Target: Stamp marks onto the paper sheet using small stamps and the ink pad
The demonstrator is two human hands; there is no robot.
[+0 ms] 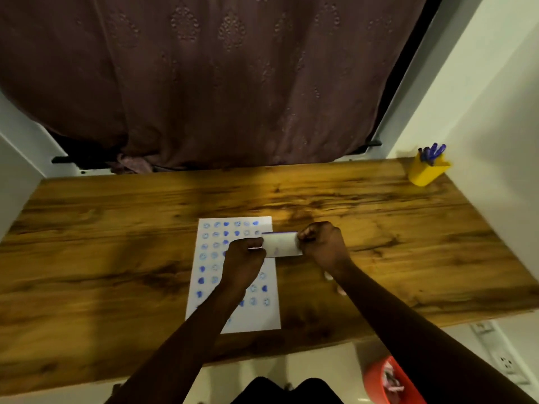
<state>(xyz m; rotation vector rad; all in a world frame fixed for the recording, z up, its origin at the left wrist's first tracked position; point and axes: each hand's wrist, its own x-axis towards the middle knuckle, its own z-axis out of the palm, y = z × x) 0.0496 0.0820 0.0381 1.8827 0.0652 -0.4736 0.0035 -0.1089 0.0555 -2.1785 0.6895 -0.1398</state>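
Note:
A white paper sheet [210, 287] lies on the wooden table [116, 228], covered with several rows of blue stamp marks. Both hands hold a small flat white case with a blue edge, seemingly the ink pad [282, 244], just above the sheet's upper right edge. My left hand [243, 262] grips its left end. My right hand [323, 243] pinches its right end. Two small pale things, possibly stamps [329, 276], peek out beside my right forearm, and the rest of them is hidden.
A yellow cup [425, 172] with blue pens stands at the table's far right corner by the white wall. A dark curtain [204, 83] hangs behind the table. An orange bin [388, 380] sits on the floor at lower right, near a wall socket.

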